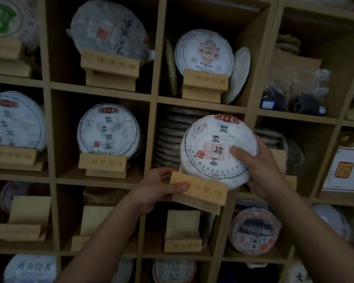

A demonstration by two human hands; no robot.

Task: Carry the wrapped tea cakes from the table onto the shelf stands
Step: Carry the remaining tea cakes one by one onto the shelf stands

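A round tea cake [213, 148] in white paper with red and black printing stands upright in a light wooden stand [200, 192]. My left hand [157, 186] grips the stand's left end, thumb across its front. My right hand [260, 166] holds the cake's right edge, thumb on its face. Cake and stand are held in front of a middle compartment of the wooden shelf [153, 119], where a stack of unwrapped cakes [170, 137] lies behind.
Neighbouring compartments hold wrapped cakes on stands [108, 129], [204, 51], [108, 29]. Three bare stands [182, 231], [25, 219], [90, 223] sit in the row below. A white box [345, 170] and dark bags [294, 97] fill the right side.
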